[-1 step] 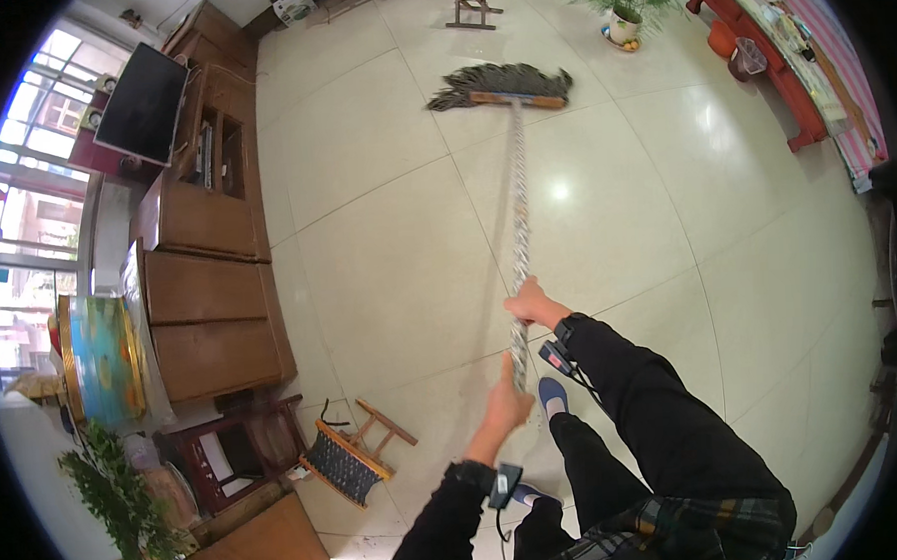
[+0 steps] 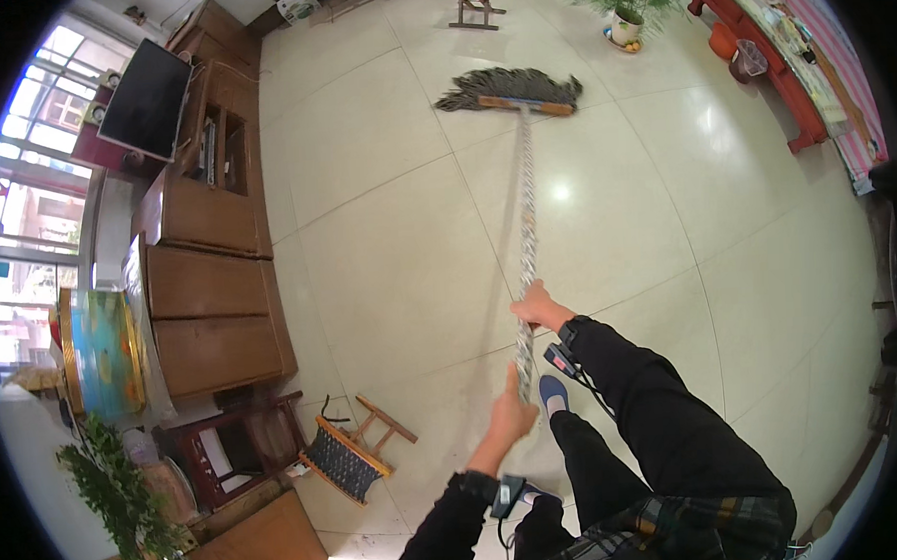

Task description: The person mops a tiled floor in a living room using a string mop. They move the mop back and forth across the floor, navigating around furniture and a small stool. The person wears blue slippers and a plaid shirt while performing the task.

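Note:
A long mop [image 2: 528, 201] stretches away from me, its pale, spiral-patterned handle sloping down to the floor. Its grey strand head [image 2: 510, 82] lies spread on the tiles at the far end, below a wooden crossbar [image 2: 526, 105]. My right hand [image 2: 540, 306] is wrapped round the handle, higher along it toward the head. Closer to me, my left hand [image 2: 514, 412] grips the handle near its end, with the thumb laid along it. Dark straps with small devices circle both wrists.
Brown wooden cabinets [image 2: 215, 310] line the left side, with a television [image 2: 144, 101] on them. A folding stool [image 2: 346, 460] is at lower left; another [image 2: 473, 4] stands far ahead. A potted plant [image 2: 626, 24] and a red wooden table [image 2: 775, 71] are at far right.
The mop head has shifted slightly to the right and a little nearer. Both hands have moved slightly right with the handle, still holding it.

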Motion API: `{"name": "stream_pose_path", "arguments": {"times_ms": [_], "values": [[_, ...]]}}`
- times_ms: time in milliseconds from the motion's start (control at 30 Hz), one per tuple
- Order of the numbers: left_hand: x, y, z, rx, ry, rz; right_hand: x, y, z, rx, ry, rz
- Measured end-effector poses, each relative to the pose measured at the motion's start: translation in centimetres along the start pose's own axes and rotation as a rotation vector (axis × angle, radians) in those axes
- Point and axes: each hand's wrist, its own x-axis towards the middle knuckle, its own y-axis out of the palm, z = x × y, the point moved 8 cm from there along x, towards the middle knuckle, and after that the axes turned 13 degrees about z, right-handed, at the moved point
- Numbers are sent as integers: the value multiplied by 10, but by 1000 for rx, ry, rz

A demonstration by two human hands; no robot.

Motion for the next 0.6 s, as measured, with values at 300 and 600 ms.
{"name": "stream_pose_path", "arguments": {"times_ms": [300,600], "values": [[-281,96,192,76,-127,113,-103,197,-157,-222,18,122],[-537,185,357,-166,-409,43,-364,483,-274,-218,170,457]]}}
